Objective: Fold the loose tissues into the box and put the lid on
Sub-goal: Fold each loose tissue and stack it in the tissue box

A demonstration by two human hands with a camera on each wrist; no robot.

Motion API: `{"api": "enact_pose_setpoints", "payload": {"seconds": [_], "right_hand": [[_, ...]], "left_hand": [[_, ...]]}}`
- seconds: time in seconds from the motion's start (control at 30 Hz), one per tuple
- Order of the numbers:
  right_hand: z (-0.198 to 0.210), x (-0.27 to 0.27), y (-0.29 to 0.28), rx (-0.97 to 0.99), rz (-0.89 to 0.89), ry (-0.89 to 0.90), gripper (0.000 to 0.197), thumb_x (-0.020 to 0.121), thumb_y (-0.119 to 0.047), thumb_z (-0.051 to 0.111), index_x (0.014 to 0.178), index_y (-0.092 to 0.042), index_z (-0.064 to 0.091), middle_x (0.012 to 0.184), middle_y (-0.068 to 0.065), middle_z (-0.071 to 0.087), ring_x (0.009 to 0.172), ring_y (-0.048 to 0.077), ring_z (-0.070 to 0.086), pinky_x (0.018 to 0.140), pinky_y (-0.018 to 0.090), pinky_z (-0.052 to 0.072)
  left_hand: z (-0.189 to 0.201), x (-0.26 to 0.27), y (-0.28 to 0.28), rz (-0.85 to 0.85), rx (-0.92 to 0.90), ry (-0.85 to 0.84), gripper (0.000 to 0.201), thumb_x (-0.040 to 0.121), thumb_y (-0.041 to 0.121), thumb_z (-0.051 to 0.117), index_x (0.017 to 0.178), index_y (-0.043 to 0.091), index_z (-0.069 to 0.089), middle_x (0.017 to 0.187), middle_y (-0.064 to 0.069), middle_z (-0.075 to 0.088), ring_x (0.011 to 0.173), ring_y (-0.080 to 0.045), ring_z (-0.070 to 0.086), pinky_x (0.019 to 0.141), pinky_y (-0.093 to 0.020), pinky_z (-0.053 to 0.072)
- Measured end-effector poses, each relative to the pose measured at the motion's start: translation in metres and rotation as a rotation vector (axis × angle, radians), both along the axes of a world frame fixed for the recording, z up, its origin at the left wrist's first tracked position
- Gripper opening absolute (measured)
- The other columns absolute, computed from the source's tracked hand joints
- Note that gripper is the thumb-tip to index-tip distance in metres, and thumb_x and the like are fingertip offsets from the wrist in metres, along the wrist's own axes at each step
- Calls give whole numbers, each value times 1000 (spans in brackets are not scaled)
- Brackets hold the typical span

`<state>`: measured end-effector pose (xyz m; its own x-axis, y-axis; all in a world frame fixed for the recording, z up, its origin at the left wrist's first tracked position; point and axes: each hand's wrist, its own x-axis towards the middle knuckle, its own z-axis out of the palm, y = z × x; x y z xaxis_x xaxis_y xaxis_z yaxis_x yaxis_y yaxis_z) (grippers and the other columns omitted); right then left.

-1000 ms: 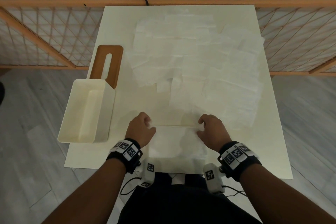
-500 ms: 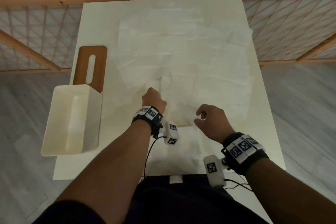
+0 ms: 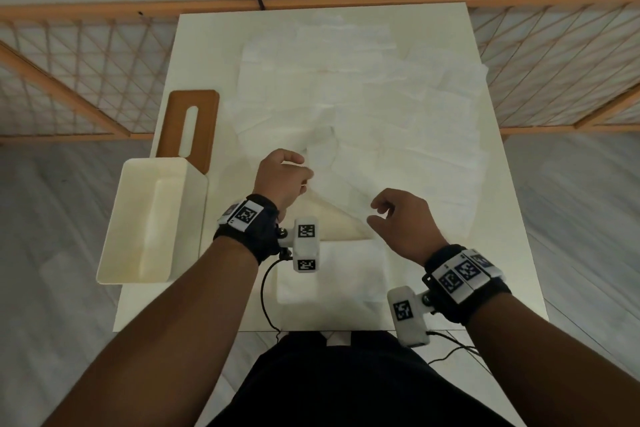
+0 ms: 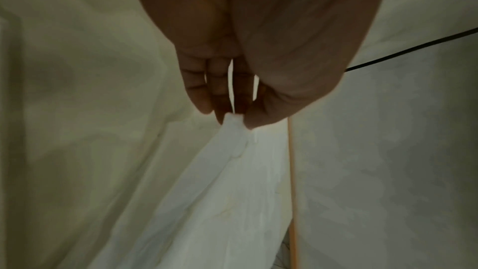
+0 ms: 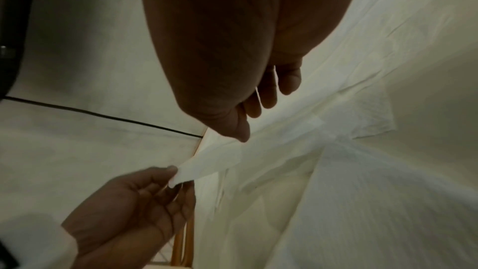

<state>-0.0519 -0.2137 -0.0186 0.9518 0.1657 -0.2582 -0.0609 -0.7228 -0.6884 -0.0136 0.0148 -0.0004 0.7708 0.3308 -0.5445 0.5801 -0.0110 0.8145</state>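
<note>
Currently, step in hand: picking one sheet off the loose tissues point(image 3: 363, 107) for folding; judged early in the task.
Method advice: lift slowly w/ a light pinch so only one ply is coming away; get the 2nd corner before pulling toward the folded tissue point(image 3: 332, 274); keep it taut, not tugged, since tissue is likely tearing easily.
L hand: left hand point(image 3: 280, 177) is pinching the corner of a tissue sheet point(image 4: 220, 181) betw. thumb and fingertips, other fingers curling in; the sheet is trailing down to the table point(image 3: 201, 45).
R hand: right hand point(image 3: 403, 218) is hovering nr the sheet's edge, fingers loosely curled, thumb apart; holding nothing as far as the views are showing.
Box: box point(image 3: 152, 218) is sitting open at table's left edge, apparently no tissues inside yet.
Lid: lid point(image 3: 188, 128) is lying flat just behind the box, still off.
Risk: neighbouring sheets are overlapping; may be dragging along.
</note>
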Motion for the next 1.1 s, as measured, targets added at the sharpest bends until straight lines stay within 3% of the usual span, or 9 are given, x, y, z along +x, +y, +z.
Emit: {"api": "enact_pose_setpoints", "payload": {"seconds": [0.1,0.2,0.3,0.4,0.5,0.6,0.7,0.83,1.1], "right_hand": [[10,-5,12,61,28,-94,46,78,-23,80,119,-20,61,117,-6,57,96,7,52,82,8,36],[22,-8,29,61,139,-198,86,72,-35,86,145,-22,43,144,-1,45,127,17,39,106,27,33],[32,-7,45,48,119,-276,53,86,-22,73,136,-21,55,120,-4,65,106,17,54,100,37,45],[45,2,41,190,18,-293,21,90,-7,62,104,-19,72,93,-11,70,80,5,59,83,28,51],[61,13,37,396,22,-63,26,86,-8,68,107,-23,69,97,-6,70,90,4,65,81,19,52],[61,13,63,680,24,386,53,85,-12,70,134,-25,54,129,-3,58,112,14,64,92,36,58],[46,12,76,507,18,370,61,83,-15,68,139,-25,48,131,-4,57,105,12,67,92,41,58],[33,7,60,338,33,317,52,82,-12,65,131,-27,55,124,-8,60,99,8,67,89,38,58],[20,2,31,174,38,268,32,85,-9,62,114,-22,66,109,-11,67,94,1,63,74,14,47]], "left_hand": [[20,-4,-1,10,-114,-71,21,84,-5,59,93,14,62,96,-14,61,83,-26,61,74,-36,57],[43,-12,-7,26,-287,-127,24,87,-9,52,97,10,62,98,-17,56,87,-29,56,68,-32,57],[61,-21,-9,9,-400,-195,25,88,-9,50,100,8,64,101,-17,56,92,-31,54,64,-29,57],[73,-28,11,51,-416,-274,29,90,-9,45,103,6,65,95,-14,60,86,-27,64,69,-30,58],[68,-30,22,114,-424,-260,31,89,-14,43,107,2,62,84,-11,65,88,-29,72,75,-32,59],[51,-37,-5,108,-516,-122,27,89,-13,44,108,2,57,76,-15,65,73,-28,72,69,-32,61],[16,-37,-14,96,-273,-30,24,87,-7,49,106,4,58,88,-18,63,65,-21,67,64,-32,57],[-17,-30,12,48,229,72,23,79,17,71,99,17,59,103,-9,65,79,-23,61,77,-38,55],[-49,-16,27,-154,373,185,65,76,30,82,128,15,47,136,-8,53,112,-24,55,85,-29,43]]}}
